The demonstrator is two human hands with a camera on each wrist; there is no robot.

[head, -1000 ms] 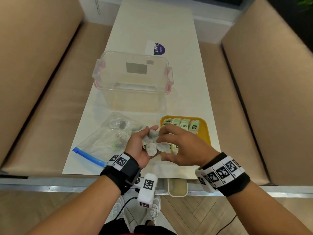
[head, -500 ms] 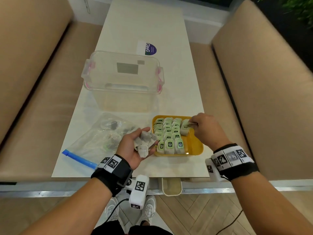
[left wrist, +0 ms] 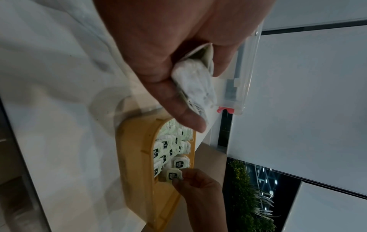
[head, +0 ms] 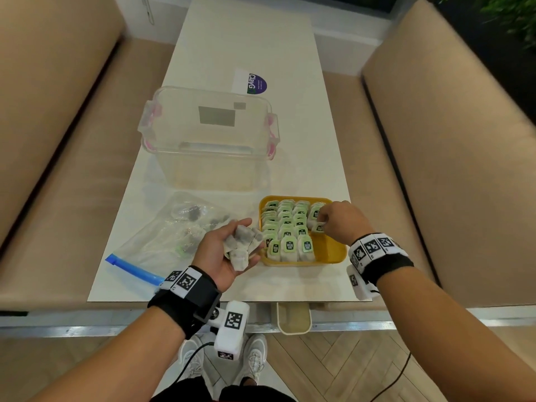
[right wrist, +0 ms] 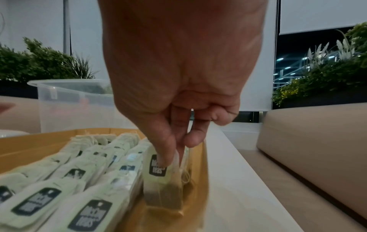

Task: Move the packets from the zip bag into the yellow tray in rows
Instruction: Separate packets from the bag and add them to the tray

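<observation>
Right hand [right wrist: 178, 87]: pinching one packet [right wrist: 161, 177] upright, lowering into tray [head: 333, 250] right row.
Left hand [head: 226, 250]: cupped around spare packets [head: 242, 245], just left of tray.
Bag [head: 162, 239]: bench left edge.

Yellow tray [head: 333, 252] under right hand [head: 340, 220]: smooth plastic. Packets [head: 287, 227]: thin matt paper. Zip bag [head: 162, 239] beside left hand [head: 223, 253]: clear crinkled film. Table [head: 246, 39]: smooth, pale.
</observation>
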